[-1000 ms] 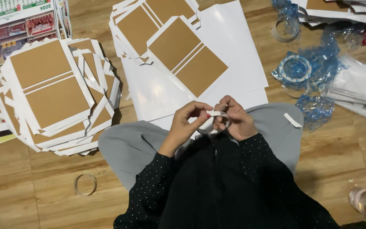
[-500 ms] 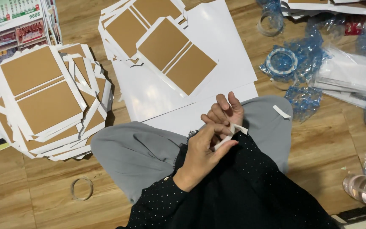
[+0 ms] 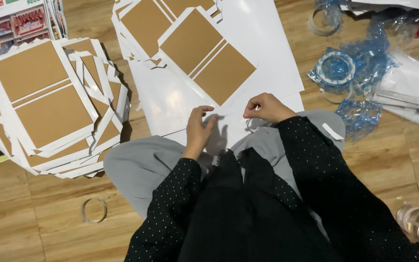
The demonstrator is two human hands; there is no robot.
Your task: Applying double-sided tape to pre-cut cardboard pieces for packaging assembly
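I sit on a wooden floor with grey trousers and black dotted sleeves. A flat white cardboard blank with brown panels lies on large white sheets in front of my knees. My left hand pinches its near edge with thumb and fingertips. My right hand, curled into a fist, grips the same edge a little to the right. A small clear tape ring lies just below my right hand. A short white strip rests on my right knee.
A tall fanned stack of the same blanks sits at the left, another stack at the top. Blue plastic wrap with a tape roll and white packets lie at the right. A tape ring lies on the floor.
Both hands were together over my lap working a small white strip. Now they have moved forward and apart and hold the near edge of the blank.
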